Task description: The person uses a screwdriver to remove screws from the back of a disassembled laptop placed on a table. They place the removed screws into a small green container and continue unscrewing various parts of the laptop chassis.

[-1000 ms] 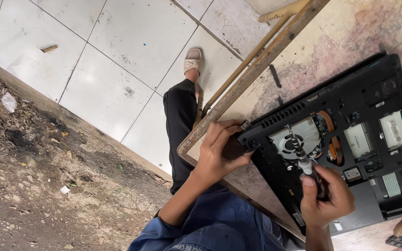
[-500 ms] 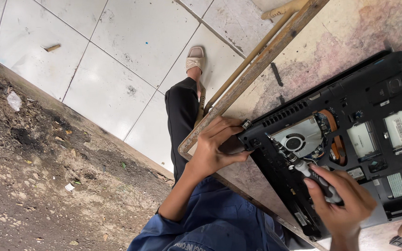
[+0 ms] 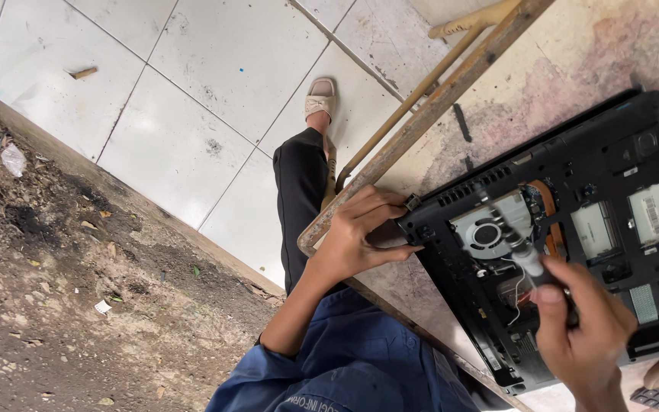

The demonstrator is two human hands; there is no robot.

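Tabletop (image 3: 573,53) fills the upper right of the view, its stained pale surface edged by a rusty metal rim, and it carries the work so that both hands can reach from the near edge. Below and left of it lie white floor tiles (image 3: 192,91) and a strip of bare dirt (image 3: 62,290), with the person's black-trousered leg (image 3: 299,198) stretched under the rim and a beige sandal (image 3: 319,96) at its end.

Laptop (image 3: 573,229) lies bottom-up and tilted on the tabletop, its cover off, so the insides face the person. 1 corner sits near the table edge. The round fan (image 3: 490,233) shows near the vent slots, with a copper heat pipe (image 3: 547,214) curving beside it and grey panels further right.

Left hand (image 3: 356,240) presses on the near corner of the laptop, fingers spread over the casing and thumb along the edge, apparently to pin the body so it does not slide or turn; its grip is a flat brace closed on nothing.

Right hand (image 3: 585,328) is wrapped tightly around a screwdriver (image 3: 524,255), held slanted so the tip comes down beside the fan. The shaft is blurred, so the exact contact point cannot be told.
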